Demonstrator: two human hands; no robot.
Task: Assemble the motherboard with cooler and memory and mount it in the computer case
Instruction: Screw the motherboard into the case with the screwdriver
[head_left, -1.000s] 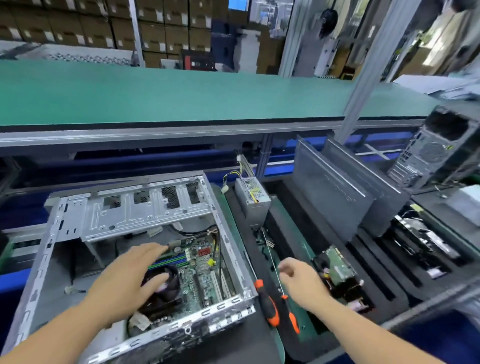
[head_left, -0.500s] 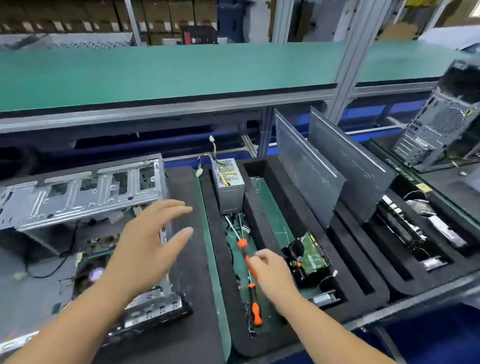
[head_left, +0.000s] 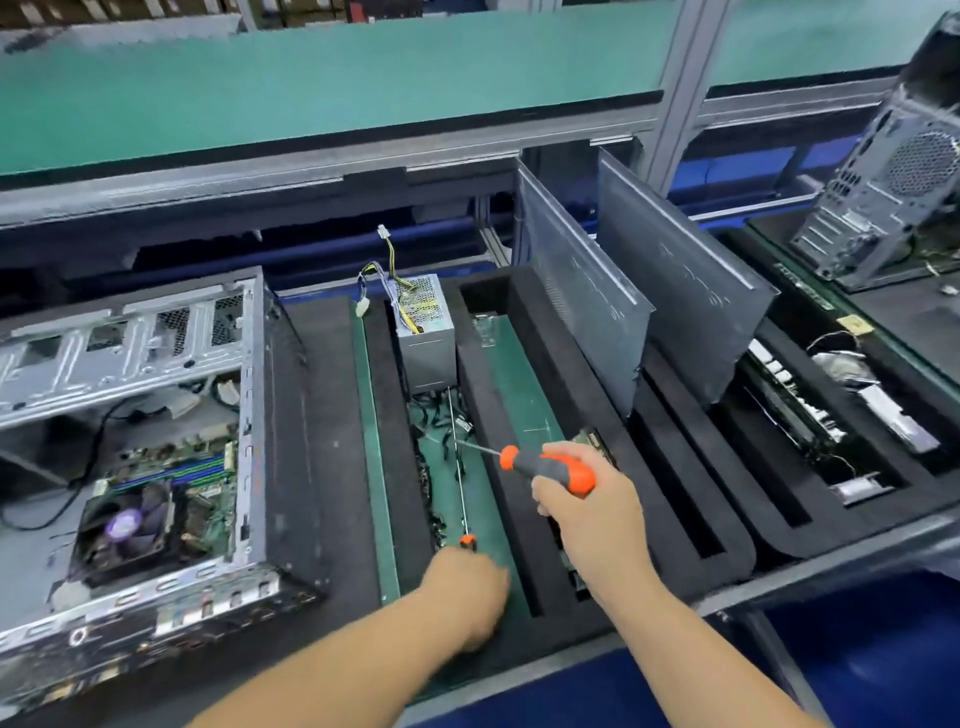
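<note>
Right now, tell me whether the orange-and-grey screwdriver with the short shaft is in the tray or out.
Out: the right hand grips the orange-and-grey screwdriver above the black foam tray.

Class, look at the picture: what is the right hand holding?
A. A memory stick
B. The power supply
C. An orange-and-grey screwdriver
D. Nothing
C: the right hand grips the orange-and-grey handle of a screwdriver, its thin shaft pointing left over the tray.

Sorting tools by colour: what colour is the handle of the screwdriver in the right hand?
Orange and dark grey handle, gripped by the right hand; head view.
</note>
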